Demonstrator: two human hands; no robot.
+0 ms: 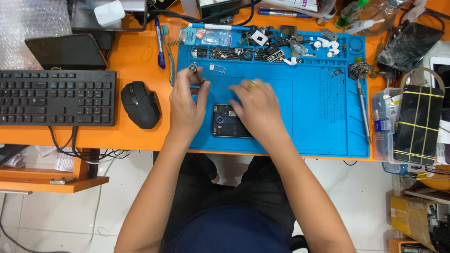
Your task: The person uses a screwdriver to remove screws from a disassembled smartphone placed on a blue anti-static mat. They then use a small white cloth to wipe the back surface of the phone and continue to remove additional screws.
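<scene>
Smartphone (pixel 225 122), opened, lies near the blue mat's (pixel 318 112) front edge, under the right hand (pixel 255 110), whose grip is hidden. Left hand (pixel 187 100), just beside, pinches a small screwdriver (pixel 194 71).

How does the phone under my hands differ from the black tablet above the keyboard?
The phone lies on the blue mat, opened and half covered by the right hand; the tablet sits untouched on the orange desk. The phone looks smaller. Both are dark and rectangular.

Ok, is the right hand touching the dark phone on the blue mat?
Touching. The head view shows the right hand lying flat over the top right part of the phone, covering it with no gap between them, on the blue mat.
</scene>
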